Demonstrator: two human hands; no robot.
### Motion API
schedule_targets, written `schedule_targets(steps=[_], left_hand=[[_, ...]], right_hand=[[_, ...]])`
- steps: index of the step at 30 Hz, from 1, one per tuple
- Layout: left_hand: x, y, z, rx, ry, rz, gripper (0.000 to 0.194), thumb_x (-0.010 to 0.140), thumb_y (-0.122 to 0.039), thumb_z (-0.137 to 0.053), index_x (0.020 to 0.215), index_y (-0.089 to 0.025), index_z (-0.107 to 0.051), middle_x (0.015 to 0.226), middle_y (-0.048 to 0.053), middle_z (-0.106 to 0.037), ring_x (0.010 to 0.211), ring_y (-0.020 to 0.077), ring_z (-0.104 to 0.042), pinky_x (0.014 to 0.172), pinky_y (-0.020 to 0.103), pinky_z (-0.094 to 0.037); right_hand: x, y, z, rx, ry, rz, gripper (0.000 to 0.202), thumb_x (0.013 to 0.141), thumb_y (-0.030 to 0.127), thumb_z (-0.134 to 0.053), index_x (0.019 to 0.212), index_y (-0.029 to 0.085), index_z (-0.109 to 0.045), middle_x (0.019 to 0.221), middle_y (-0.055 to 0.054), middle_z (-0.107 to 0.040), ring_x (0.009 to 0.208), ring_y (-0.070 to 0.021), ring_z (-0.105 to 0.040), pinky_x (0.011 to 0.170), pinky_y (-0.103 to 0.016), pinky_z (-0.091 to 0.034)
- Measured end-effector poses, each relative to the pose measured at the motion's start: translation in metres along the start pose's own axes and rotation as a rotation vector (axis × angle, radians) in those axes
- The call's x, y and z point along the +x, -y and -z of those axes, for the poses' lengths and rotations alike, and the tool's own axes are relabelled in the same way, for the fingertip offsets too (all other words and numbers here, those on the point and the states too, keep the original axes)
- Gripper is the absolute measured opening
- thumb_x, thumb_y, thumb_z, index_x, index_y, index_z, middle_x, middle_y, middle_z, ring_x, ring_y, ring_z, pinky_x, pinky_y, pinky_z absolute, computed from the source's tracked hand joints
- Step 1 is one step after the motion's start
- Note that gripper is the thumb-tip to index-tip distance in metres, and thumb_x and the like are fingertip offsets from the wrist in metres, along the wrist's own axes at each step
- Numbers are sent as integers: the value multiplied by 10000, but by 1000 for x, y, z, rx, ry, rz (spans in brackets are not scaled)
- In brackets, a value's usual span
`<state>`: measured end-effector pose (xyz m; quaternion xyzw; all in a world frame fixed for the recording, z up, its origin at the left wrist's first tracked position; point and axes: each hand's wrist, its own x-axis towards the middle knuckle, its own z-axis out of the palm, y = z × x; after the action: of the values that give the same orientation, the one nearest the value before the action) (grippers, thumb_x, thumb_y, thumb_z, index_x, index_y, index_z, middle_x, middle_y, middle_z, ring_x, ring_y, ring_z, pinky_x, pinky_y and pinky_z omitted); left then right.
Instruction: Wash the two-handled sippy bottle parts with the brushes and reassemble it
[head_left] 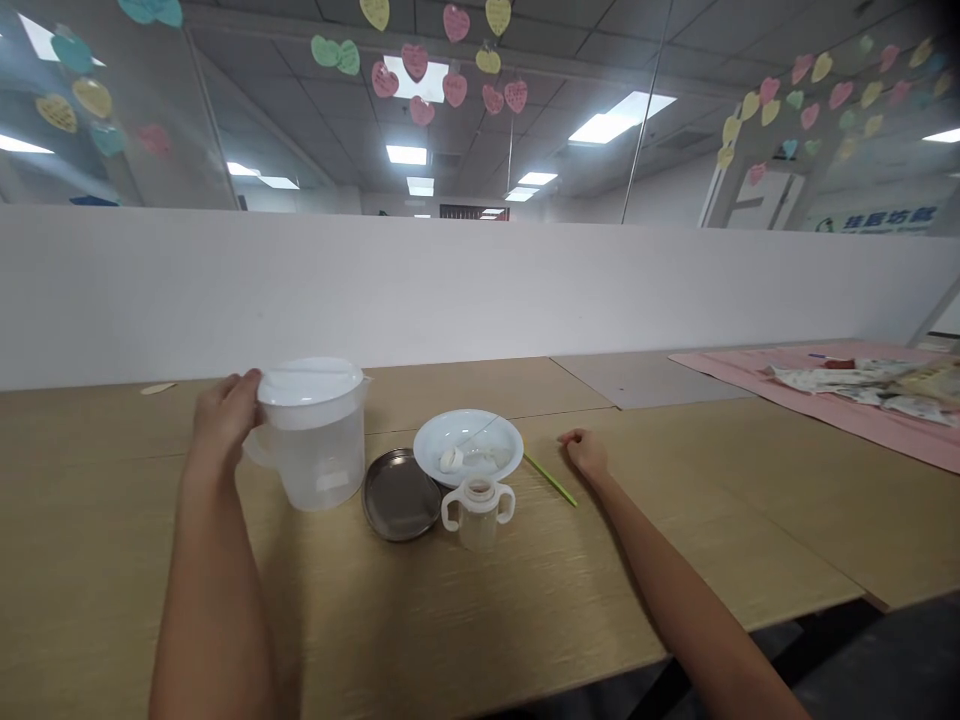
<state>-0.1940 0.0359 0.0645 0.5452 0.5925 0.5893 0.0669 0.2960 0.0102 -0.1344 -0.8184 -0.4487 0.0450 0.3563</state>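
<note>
At the left, my left hand (225, 412) is closed at the upper left side of a clear plastic pitcher (319, 465), by its white lid (311, 382) and the top of its handle. The pitcher is upright. My right hand (586, 453) rests on the table with its fingers curled, and I see nothing in it. Left of that hand lies a thin green stick (551, 480). Beyond its far end stands a white bowl (427, 440) holding small white pieces and a thin stick-like item. In front of the bowl is a clear two-handled cup (478, 528) with its top open.
A round metal dish (401, 497) lies between the pitcher and the bowl, close to both. On the far left of the table (600, 620) is a flat wooden piece (158, 388). At the right, a pink cloth (735, 372) carries papers and packets. A white partition (480, 290) stands behind.
</note>
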Motion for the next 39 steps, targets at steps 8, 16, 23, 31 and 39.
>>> schedule_targets(steps=[8, 16, 23, 31, 39], left_hand=[[-43, -65, -53, -105, 91, -147, 500, 682, -260, -627, 1159, -125, -562, 665, 14, -666, 677, 172, -606, 756, 356, -506], [-70, -82, -76, -208, 68, -386, 536, 747, -314, -552, 1243, -123, -483, 841, 54, -690, 846, 169, -636, 800, 280, -495], [-80, -81, -93, -333, 63, -440, 567, 750, -301, -577, 1270, -118, -445, 810, 45, -699, 801, 146, -640, 790, 265, -501], [-83, -84, -88, -262, -6, -546, 398, 760, -273, -562, 1148, -180, -577, 846, 28, -700, 796, 161, -656, 761, 258, -522], [-87, -84, -86, -174, -2, -609, 372, 768, -262, -560, 1134, -199, -587, 810, 13, -703, 783, 162, -656, 718, 236, -511]], right_hand=[[6, -4, -1, -16, 29, 22, 302, 702, 135, -452, 888, 170, -687, 845, -64, -683, 755, -159, -607, 562, -209, -361], [9, -6, -3, -19, 44, 60, 301, 692, 123, -459, 871, 169, -696, 847, -66, -688, 734, -157, -604, 559, -212, -361], [8, -6, -3, -19, 34, 74, 293, 692, 125, -461, 858, 180, -696, 826, -39, -690, 721, -130, -602, 574, -188, -370], [10, -5, -5, -37, 40, 83, 297, 689, 111, -448, 822, 182, -703, 822, -48, -690, 718, -143, -606, 577, -200, -372], [11, -5, -5, -43, 42, 83, 277, 714, 131, -459, 860, 175, -691, 843, -56, -687, 765, -154, -609, 587, -204, -373]])
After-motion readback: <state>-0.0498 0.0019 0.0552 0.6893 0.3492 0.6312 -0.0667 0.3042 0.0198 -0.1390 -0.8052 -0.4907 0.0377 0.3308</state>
